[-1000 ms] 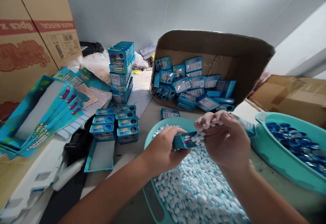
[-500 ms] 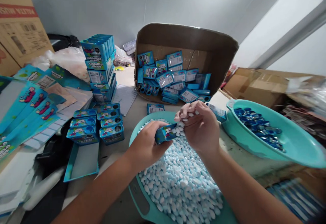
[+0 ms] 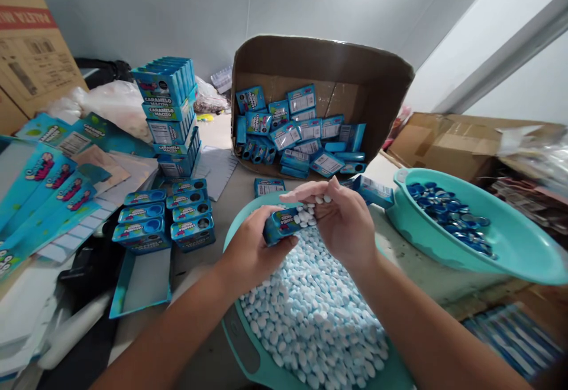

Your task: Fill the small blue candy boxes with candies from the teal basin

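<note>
Nearest is a teal basin (image 3: 397,372) heaped with white and pale blue candies (image 3: 315,319). The left hand (image 3: 252,245) is above the left part of this basin, fingers and thumb closed around a small blue box (image 3: 280,225). That box is held up over the basin's far part, clear of the heap. It lies on its side, the visible long axis running crosswise over the basin and rising slightly toward the basin's right side; its right end, where loose candies (image 3: 305,216) cluster, points at the right hand (image 3: 346,224). The right hand is cupped just beside that end, fingers curled over a few candies in a loose, partly rounded hold.

Left of the basin is a shallow blue tray (image 3: 146,280), with two short rows of upright small boxes (image 3: 191,231) just behind it. Right of the basin stands a second teal tub (image 3: 523,254) holding shiny blue discs (image 3: 452,218). Just behind the basin lies a single box (image 3: 269,187); farther behind, a cardboard carton (image 3: 328,58) opens toward it, with many blue boxes (image 3: 306,132) jumbled inside. Behind and left of the basin rises a stack of packed boxes (image 3: 166,118). Farthest beyond the basin is a grey wall (image 3: 177,11).
</note>
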Tool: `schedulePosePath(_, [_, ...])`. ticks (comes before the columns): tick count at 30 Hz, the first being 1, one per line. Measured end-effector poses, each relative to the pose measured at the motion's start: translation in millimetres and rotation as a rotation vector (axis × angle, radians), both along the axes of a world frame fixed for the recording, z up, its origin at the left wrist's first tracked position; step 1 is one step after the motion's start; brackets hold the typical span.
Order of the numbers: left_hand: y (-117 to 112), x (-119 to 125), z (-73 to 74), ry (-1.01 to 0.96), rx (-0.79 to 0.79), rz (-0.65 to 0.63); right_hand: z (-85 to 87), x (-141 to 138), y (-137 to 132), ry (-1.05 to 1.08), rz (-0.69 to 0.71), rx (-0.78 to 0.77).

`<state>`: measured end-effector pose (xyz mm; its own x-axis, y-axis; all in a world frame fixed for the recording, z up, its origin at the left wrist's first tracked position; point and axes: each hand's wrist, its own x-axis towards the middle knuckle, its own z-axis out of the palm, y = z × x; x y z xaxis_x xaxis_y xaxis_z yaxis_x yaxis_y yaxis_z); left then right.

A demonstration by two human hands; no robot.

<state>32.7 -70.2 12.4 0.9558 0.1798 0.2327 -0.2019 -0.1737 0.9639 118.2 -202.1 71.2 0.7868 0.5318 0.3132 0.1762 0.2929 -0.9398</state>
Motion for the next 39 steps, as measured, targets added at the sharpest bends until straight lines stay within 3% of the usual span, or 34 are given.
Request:
schedulePosePath(7, [0,-1,1.1,0.01,-0.051,0.025,-1.9,4,-7,-0.107,-0.029,-0.079])
schedulePosePath(13, [0,1,-3.3,-0.027,-0.064,0.039,4.6,11,-13,-0.444,-0.101,-0.453])
schedulePosePath(20, [1,0,0.8,-0.019,-0.054,0.016,10.5,13,-25,-0.664,-0.079,-0.667])
schedulePosePath(29, [0,0,-0.9,-0.026,-0.021,0.017,20.3,1,-28,-0.826,-0.173,-0.717])
schedulePosePath(39, [1,0,-0.7,-0.014,0.003,0.02,17.4,10,-31,-0.742,-0.098,-0.656])
